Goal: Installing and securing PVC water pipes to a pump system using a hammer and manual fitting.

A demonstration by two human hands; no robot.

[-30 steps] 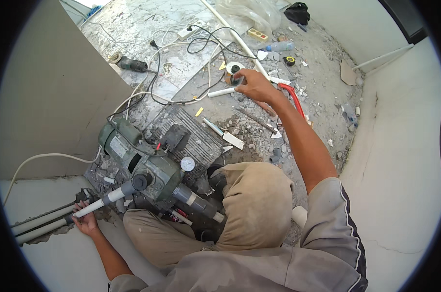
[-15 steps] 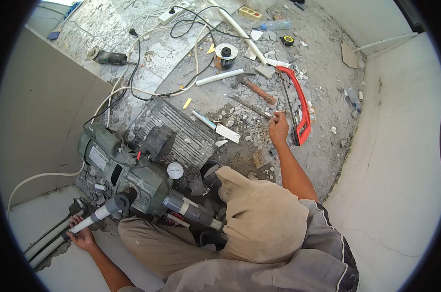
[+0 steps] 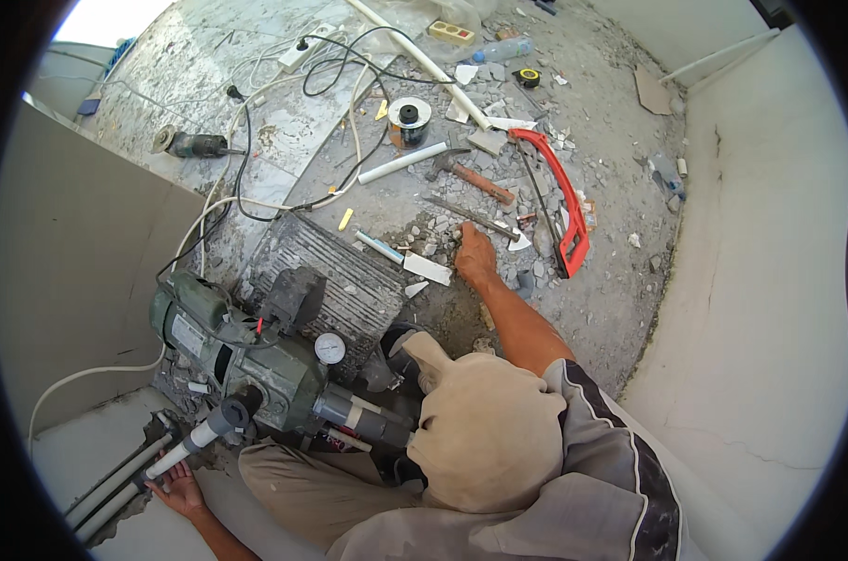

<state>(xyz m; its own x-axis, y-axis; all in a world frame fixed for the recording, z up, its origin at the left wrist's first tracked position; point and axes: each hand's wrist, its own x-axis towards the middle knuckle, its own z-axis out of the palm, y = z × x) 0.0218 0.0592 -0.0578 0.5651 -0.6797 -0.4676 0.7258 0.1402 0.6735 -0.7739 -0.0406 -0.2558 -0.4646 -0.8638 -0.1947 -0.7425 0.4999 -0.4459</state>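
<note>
My left hand (image 3: 178, 488) is palm up beneath the white pipe (image 3: 176, 453), its fingers apart and against or very near it. That pipe joins a grey fitting (image 3: 226, 418) on the green water pump (image 3: 204, 313). My right hand (image 3: 475, 254) reaches down to the rubble, fingers curled together; whatever is between them is hidden. Close by it lie a thin metal bar (image 3: 471, 214), a white flat offcut (image 3: 428, 268) and a red-framed hacksaw (image 3: 564, 192). A claw hammer (image 3: 480, 181) with a wooden handle rests farther off.
A pressure gauge (image 3: 330, 349) stands on the pump beside a ribbed grey slab (image 3: 349, 271). Farther away lie a short white pipe (image 3: 402, 163), a can (image 3: 409, 122), a tape measure (image 3: 528, 78), an angle grinder (image 3: 195, 144) and tangled cables. A white wall (image 3: 770, 280) bounds the right.
My right hand has moved left, away from the hacksaw and onto the rubble near the white offcut. My left hand has loosened from around the white pipe and turned below it. The view has shifted slightly.
</note>
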